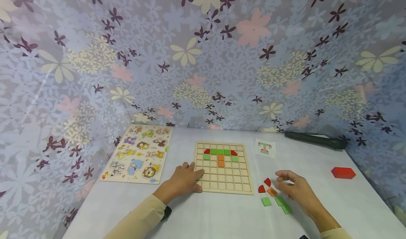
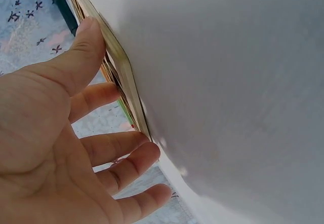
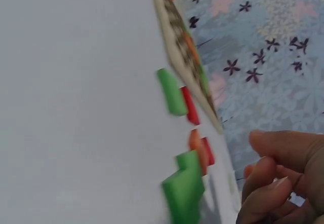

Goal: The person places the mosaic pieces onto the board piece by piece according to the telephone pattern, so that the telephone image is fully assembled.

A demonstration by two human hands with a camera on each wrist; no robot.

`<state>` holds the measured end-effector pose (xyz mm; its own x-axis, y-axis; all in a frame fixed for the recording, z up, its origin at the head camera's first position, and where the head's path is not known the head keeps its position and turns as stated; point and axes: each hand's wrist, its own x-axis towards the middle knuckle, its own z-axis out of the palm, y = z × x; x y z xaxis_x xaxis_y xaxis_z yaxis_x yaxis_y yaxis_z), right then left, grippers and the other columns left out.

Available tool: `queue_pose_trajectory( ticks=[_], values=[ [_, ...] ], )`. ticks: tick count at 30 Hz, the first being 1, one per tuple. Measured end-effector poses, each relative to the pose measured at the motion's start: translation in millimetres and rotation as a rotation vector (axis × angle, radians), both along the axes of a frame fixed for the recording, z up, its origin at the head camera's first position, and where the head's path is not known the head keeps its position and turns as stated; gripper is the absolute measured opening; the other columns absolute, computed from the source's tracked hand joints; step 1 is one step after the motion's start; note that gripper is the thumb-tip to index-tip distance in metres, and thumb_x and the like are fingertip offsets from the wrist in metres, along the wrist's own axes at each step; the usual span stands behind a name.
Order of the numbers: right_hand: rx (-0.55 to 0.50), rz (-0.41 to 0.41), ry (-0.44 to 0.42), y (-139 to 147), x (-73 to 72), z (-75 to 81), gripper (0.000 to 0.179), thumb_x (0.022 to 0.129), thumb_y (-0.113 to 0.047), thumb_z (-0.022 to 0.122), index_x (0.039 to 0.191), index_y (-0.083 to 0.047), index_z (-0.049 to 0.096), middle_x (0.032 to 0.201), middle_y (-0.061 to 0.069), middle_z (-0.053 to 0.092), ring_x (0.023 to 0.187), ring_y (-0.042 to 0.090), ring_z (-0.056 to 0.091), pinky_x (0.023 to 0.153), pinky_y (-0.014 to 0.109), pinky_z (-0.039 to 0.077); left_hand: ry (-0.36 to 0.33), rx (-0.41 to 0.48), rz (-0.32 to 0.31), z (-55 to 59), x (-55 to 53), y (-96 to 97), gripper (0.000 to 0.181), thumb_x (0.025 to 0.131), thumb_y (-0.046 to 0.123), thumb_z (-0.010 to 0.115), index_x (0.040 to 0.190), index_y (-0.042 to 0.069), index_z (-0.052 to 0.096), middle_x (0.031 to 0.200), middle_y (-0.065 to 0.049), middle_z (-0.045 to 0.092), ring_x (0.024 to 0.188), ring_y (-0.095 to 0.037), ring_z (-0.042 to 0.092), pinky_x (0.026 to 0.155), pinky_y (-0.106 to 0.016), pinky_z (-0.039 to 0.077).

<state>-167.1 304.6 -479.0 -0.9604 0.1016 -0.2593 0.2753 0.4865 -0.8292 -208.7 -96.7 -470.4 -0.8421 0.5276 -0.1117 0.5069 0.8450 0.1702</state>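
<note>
Grid board meets the spread left hand at its edge; loosely curved right hand has room rightward.

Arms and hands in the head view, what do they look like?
The left hand and right hand are bare, with no gloves or rings showing. The left sleeve and right sleeve are plain, pale beige and long. A small black object sits beside the left cuff; its exact nature is unclear.
</note>
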Motion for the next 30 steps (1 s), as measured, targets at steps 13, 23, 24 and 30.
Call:
queue_pose_trajectory(
  ticks=[13,23,24,30],
  values=[
    [0.261,0.124,-0.006,-4,-1.9,-15.2,0.053,0.080,-0.025,0.087,0.124,-0.001,0.068,0.116,0.014,0.070,0.102,0.025,0.062,0.077,0.037,0.052,0.006,-0.006,0.011,-3.4,-1.3,-0.1,0.070,0.084,0.053,0.074,0.145,0.022,0.057,0.151,-0.024,0.049,0.134,-0.041,0.047,0.107,-0.057,0.040],
    [0.342,0.149,0.014,-9,1.0,-13.6,0.043,0.082,-0.029,0.085,0.115,-0.005,0.073,0.112,0.009,0.069,0.104,0.027,0.060,0.092,0.053,0.048,0.011,-0.014,0.008,-6.5,-2.2,-0.8,0.071,0.085,0.055,0.072,0.146,0.023,0.056,0.151,-0.023,0.049,0.134,-0.041,0.047,0.107,-0.057,0.040],
    [0.343,0.152,0.020,-9,1.3,-13.4,0.041,0.082,-0.029,0.085,0.114,-0.006,0.073,0.111,0.008,0.069,0.104,0.026,0.060,0.092,0.053,0.048,0.011,-0.011,0.008,-6.5,-2.3,-0.8,0.071,0.085,0.055,0.072,0.146,0.023,0.056,0.151,-0.023,0.049,0.134,-0.041,0.047,0.107,-0.057,0.040],
    [0.349,0.163,0.061,-11,3.1,-14.2,0.034,0.084,-0.026,0.084,0.107,-0.008,0.069,0.100,0.003,0.066,0.095,0.021,0.057,0.084,0.042,0.048,0.006,0.000,0.002,-5.5,-1.8,-1.2,0.071,0.085,0.054,0.073,0.146,0.022,0.056,0.151,-0.024,0.049,0.134,-0.041,0.047,0.107,-0.058,0.041]
  ],
)
